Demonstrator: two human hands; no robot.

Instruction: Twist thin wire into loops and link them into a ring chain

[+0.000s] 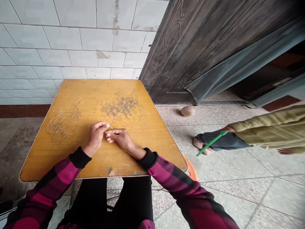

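My left hand point(96, 135) and my right hand point(119, 137) meet over the middle of the wooden table. Both are closed in a pinch on one thin wire point(108, 126), which bends in a small curve between the fingertips. Just beyond my hands lies a pile of small wire rings point(122, 107). Off to the left, a looser heap of longer curved wires point(59, 125) spreads over the table, some straighter and some coiled. The wire's ends are partly hidden by my fingers.
The yellow table point(143, 127) stands against a white tiled wall point(64, 38). Right of it are a dark carved door point(181, 47), a ball point(188, 111) on the floor, and an orange stool edge point(192, 168). A person in an olive sweater point(269, 127) holds a green stick point(212, 143).
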